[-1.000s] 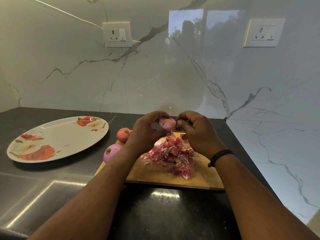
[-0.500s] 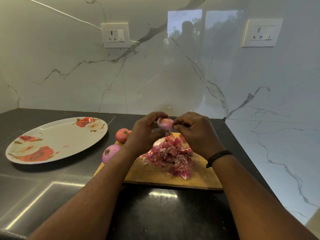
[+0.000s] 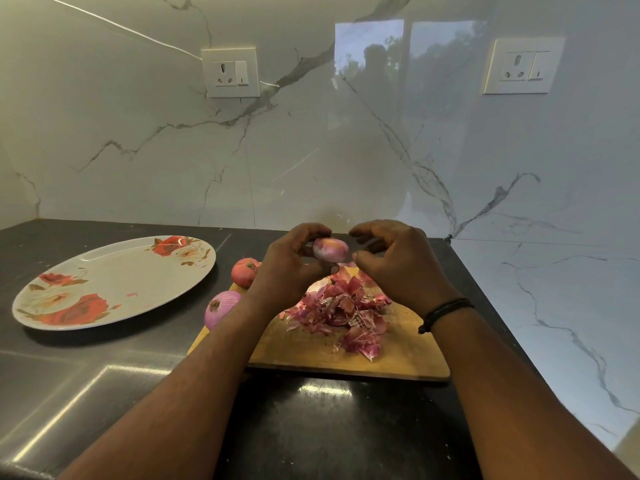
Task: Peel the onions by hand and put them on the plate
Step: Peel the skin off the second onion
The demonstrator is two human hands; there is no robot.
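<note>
Two hands: our left hand (image 3: 287,268) grips the peeled onion (image 3: 330,249); our right hand (image 3: 398,265) hovers beside it, fingers loosely curled.

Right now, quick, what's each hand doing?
Left hand: grips the small pale pink, partly peeled onion.
Right hand: fingers curled beside the onion; cannot tell whether it touches it.

The cutting board (image 3: 398,355) lies on the table (image 3: 104,375), right of the plate (image 3: 104,271); a heap of peels (image 3: 343,310) sits on the board; two onions (image 3: 221,306) rest at its left edge; both hands hold a third onion (image 3: 330,249) above the heap; two sockets (image 3: 230,72) sit on the wall behind.
</note>
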